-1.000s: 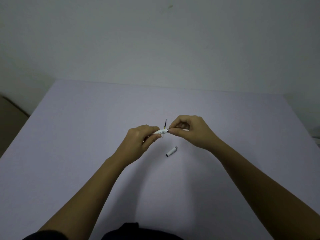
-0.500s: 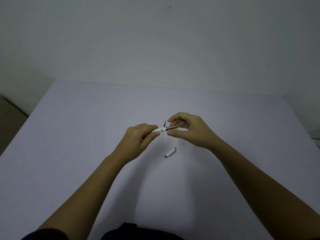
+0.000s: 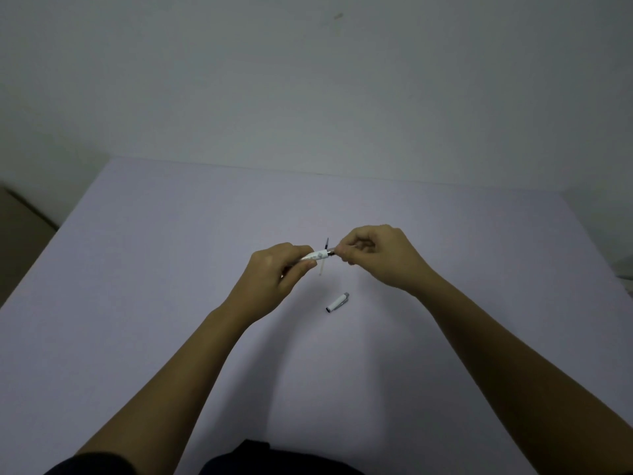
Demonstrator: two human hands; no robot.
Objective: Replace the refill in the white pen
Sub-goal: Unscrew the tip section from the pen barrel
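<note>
The left hand [image 3: 274, 272] is grasping the white pen barrel [image 3: 314, 256] above the middle of the bench [image 3: 137, 269], with fingers and thumb curling around the barrel's left end. The barrel is pointing to the right and slightly toward the far edge. A thin refill [image 3: 323, 257], dark at its far end and pale at its near end, is lying on the bench, crossing behind the barrel's right end. The right hand [image 3: 376, 257] is pinching the dark metal front end of the pen [image 3: 331, 252], where it is meeting the barrel, between thumb and fingertips [image 3: 342, 250]. The white pen cap [image 3: 337, 302] is lying loose on the bench, toward the near edge from both hands, touching neither. Both forearms are reaching in from the near edge.
</note>
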